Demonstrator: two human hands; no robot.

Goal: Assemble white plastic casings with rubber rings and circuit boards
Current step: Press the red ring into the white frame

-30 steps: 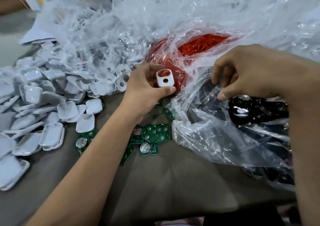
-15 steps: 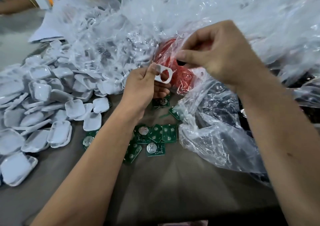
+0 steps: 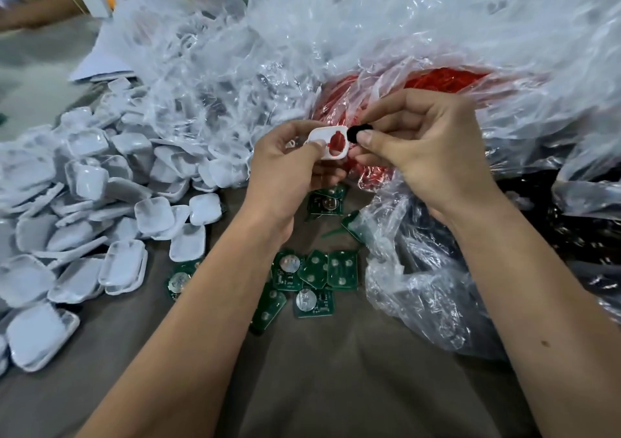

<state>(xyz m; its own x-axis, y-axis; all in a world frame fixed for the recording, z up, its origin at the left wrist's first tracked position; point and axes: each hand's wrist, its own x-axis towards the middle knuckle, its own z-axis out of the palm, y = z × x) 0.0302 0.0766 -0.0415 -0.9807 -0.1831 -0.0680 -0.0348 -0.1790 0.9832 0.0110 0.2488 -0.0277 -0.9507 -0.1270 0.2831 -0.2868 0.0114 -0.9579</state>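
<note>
My left hand (image 3: 289, 165) pinches a small white plastic casing (image 3: 324, 135) with two cut-out holes, held up above the table. My right hand (image 3: 426, 148) pinches a small black rubber piece (image 3: 357, 132) at the casing's right edge, touching it. Several green circuit boards (image 3: 312, 273) lie loose on the brown table below my hands. A clear bag of red rubber rings (image 3: 447, 81) sits right behind my hands.
A heap of white casing halves (image 3: 87, 202) covers the left of the table (image 3: 336, 387). Crumpled clear plastic bags (image 3: 268, 51) fill the back. A bag of black parts (image 3: 588, 229) lies at the right. Another person's arm (image 3: 37, 10) shows far left.
My right hand came out of the black-parts bag at the right, moved left and lowered to the casing with a black piece. The left hand tilted the casing.
</note>
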